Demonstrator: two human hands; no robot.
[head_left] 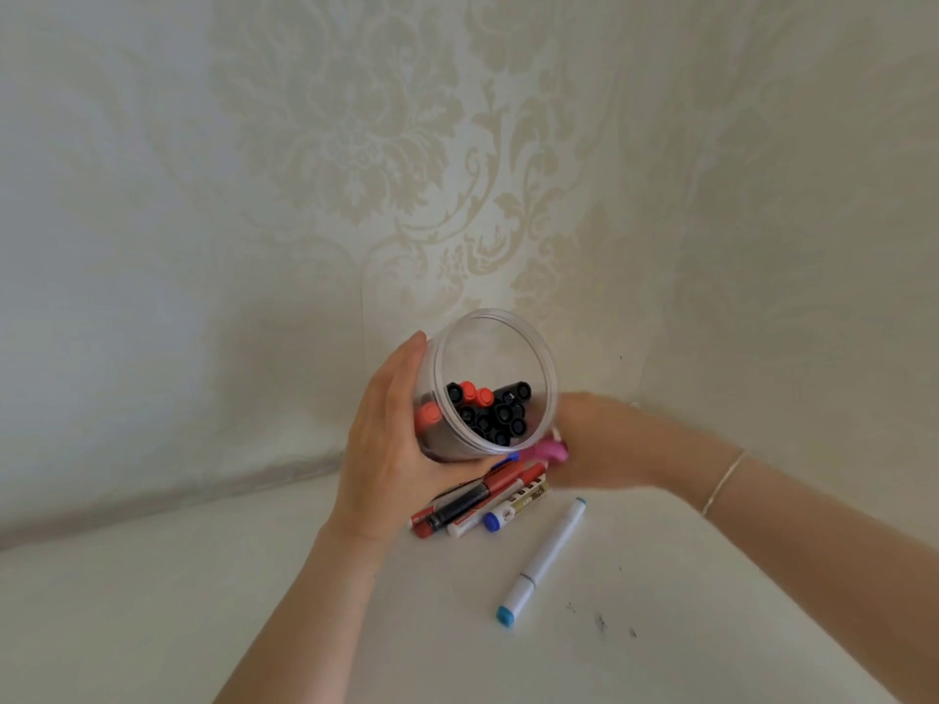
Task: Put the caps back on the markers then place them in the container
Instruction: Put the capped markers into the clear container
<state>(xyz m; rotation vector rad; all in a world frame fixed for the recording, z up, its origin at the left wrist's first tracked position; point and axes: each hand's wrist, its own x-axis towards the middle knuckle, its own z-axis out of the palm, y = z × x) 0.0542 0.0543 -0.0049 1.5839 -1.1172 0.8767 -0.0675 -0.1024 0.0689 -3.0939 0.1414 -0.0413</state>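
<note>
The left hand (391,439) is wrapped around a clear plastic container (490,383), fingers curled under its wall and thumb up along the near side, holding it off the worktop (254,602) and tipped so its open mouth faces the viewer. Inside, a bundle of capped markers (488,414) lies against the lower wall, cap ends pointing out: most are black, with three orange-red caps among them toward the left hand's side. The upper half of the container is bare clear plastic. Just to the other side of the container, the right hand (594,444) reaches in low, blurred, and I cannot tell whether its fingers are curled or straight; something pink (549,452) shows at its fingertips, touching or nearly touching the container's lower rim. A thin cord bracelet (724,482) circles the right wrist. Directly below the left hand's fingers, a small heap of markers (480,500) lies on the worktop, red, black, white and blue-capped ones pressed side by side. Further toward the viewer from the right hand, apart from the heap, a white marker with blue ends (543,561) lies alone at a slant. A patterned cream wall (355,144) stands behind both hands.
</note>
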